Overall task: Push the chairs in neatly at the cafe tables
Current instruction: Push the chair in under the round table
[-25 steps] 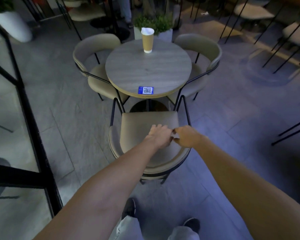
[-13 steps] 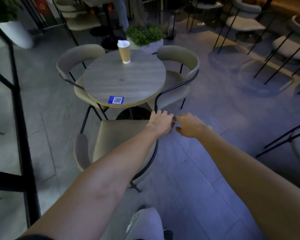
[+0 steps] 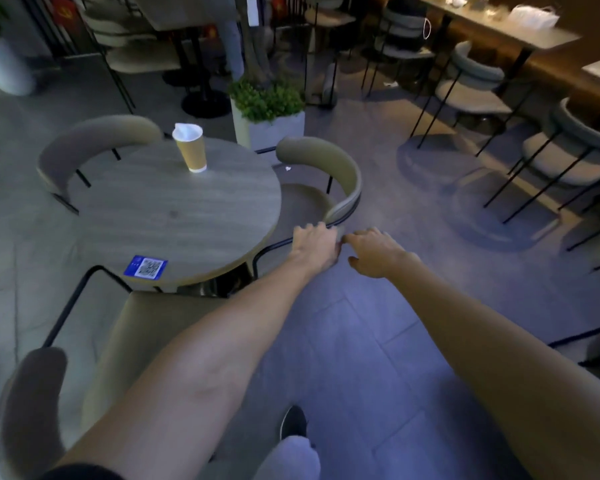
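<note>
Attention sat on the right chair (image 3: 343,174), which stood at the round table (image 3: 187,209) with its seat partly tucked under the tabletop edge and its curved backrest angled out toward the aisle, so it was judged not yet square to the table. The left hand (image 3: 314,244) lay knuckles-up on the near end of that backrest, where the dark frame rail met the padding, a sensible spot for swinging the chair. Whether its fingers were wrapped round the rail or only resting there could not be told. The right hand (image 3: 374,251) hovered just beside it, loosely curled and holding nothing, apparently ready to join. The near chair (image 3: 146,327) sat with its seat front at the table's edge by the blue QR sticker (image 3: 146,267), and the left chair (image 3: 94,136) hugged the far side. A paper cup (image 3: 190,150) stood well in from the rim, safe from a mild bump. Open floor lay to the right chair's outer side. The planter (image 3: 274,129) behind it left little room that way, so the move probably called for a turn toward the table's centre.
</note>
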{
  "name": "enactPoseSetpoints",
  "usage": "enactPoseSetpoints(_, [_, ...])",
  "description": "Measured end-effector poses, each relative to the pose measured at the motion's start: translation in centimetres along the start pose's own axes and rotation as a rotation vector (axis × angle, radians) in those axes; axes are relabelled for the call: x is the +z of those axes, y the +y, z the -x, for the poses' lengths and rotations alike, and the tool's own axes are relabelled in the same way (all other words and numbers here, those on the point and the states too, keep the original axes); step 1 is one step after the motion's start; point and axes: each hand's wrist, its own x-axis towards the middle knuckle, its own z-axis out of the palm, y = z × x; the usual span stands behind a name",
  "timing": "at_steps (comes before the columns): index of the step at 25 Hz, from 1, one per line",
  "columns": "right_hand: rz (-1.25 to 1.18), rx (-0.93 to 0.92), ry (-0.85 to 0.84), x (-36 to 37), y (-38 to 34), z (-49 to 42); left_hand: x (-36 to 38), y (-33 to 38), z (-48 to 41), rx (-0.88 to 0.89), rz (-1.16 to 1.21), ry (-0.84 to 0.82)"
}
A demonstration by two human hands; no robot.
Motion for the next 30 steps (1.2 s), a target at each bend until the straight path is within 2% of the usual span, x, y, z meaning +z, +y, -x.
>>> enactPoseSetpoints(8, [0.042,-0.106,-0.002,-3.6,13.8,-12.9,-1.5,4.1,-16.7,-0.114,-0.027,-0.002])
enactPoseSetpoints(16, [0.191,-0.405,-0.084,-5.4,26.5,-27.3,-0.7,7.4,-31.6,-0.451,0.054,-0.075])
enactPoseSetpoints(25, [0.252,-0.727,-0.039,-7.2,29.8,-43.8,0.5,4.7,-45.0,-0.748,0.088,-0.134])
enactPoseSetpoints(30, [0.33,-0.841,-0.114,-7.4,30.6,-51.9,0.9,1.7,-51.0,-0.893,0.141,-0.16])
